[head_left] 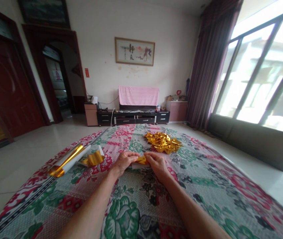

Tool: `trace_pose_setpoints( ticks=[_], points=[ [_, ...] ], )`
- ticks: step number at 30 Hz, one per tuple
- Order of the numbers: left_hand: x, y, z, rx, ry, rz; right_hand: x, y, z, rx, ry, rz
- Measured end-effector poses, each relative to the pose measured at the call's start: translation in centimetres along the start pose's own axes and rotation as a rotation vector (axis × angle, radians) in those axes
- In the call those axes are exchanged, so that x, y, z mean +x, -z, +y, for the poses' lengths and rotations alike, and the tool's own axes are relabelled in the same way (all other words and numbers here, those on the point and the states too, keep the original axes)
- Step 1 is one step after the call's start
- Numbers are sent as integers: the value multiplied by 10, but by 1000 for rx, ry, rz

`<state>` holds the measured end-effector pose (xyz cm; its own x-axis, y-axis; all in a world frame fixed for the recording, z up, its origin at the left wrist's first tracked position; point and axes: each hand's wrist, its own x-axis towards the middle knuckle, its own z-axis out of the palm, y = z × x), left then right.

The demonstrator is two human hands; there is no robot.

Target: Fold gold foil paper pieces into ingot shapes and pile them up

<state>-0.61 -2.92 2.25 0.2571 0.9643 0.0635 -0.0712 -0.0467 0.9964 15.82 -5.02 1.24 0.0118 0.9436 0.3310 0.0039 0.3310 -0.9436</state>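
Between my two hands is a small piece of gold foil paper (142,160), with a pale backing showing along its lower edge. My left hand (125,162) pinches its left end between thumb and fingers. The right end is pinched by my right hand (157,164). Just beyond my right hand lies a pile of folded gold foil pieces (163,142). To the left of my left hand sits a short stack of gold foil sheets (95,158), curled and with white edges. Farther left rests a larger roll of gold and white foil paper (69,161).
Everything lies on a bed-like surface with a flowered cloth (123,215) in green, red and grey. Beyond it stand a low black cabinet (135,119) and a pink cloth (139,95) draped over a screen-shaped object. A purple curtain (204,73) hangs beside the window at right.
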Motion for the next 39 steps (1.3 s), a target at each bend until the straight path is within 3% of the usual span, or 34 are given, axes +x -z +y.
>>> trace_pose_setpoints(
  ticks=[9,32,39],
  points=[
    [4,3,-7,56,-13,10,-1,0,-2,-25,-8,25],
    [-1,-4,4,3,-29,59,1,1,0,-41,12,17],
    [-1,-8,7,75,-59,92,2,3,1,-69,-2,2]
  ],
)
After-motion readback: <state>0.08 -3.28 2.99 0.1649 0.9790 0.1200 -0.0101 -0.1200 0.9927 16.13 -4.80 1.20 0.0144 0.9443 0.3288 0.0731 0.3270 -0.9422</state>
